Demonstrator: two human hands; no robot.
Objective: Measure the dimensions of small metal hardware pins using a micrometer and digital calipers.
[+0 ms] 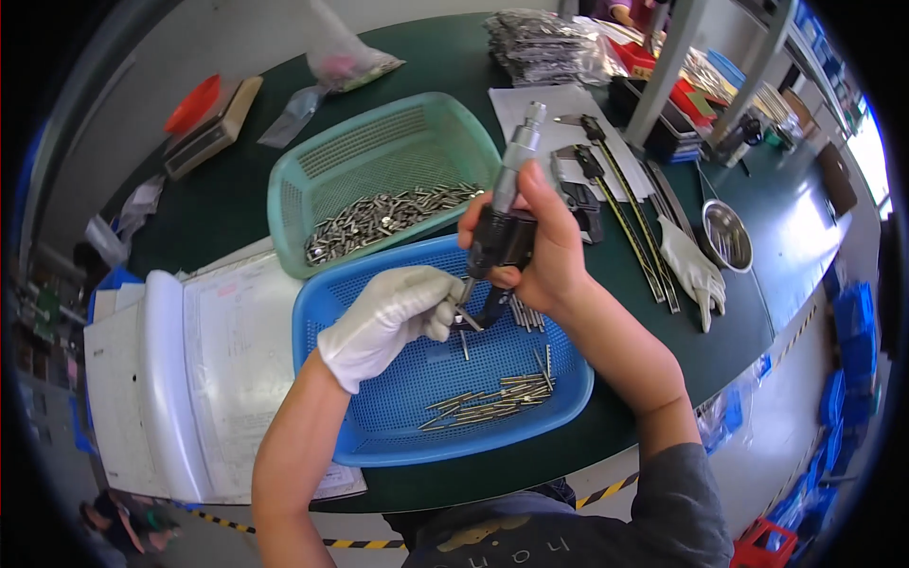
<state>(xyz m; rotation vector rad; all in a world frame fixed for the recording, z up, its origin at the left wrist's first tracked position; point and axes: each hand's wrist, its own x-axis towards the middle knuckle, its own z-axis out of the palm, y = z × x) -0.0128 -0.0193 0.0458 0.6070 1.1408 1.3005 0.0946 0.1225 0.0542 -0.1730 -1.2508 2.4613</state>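
Observation:
In my bare right hand (551,248) is a micrometer (507,185), tilted with its silver thimble pointing up and away. My left hand (374,322), in a white glove, pinches a thin metal pin (470,318) at the micrometer's jaws. Whether the jaws touch the pin is too small to tell. Both hands are above a blue perforated basket (379,421). Inside it, a loose pile of metal pins (492,401) lies near the front, and a smaller group of pins (526,315) sits partly behind my right wrist. Beyond stands a green basket (374,142) with many short metal pins (388,220).
Calipers (625,204) lie on paper at the right, near a white glove (691,265) and a metal bowl (727,235). An open folder of papers (227,360) is at the left. A scale (213,128) and stacked bags (540,47) stand farther back.

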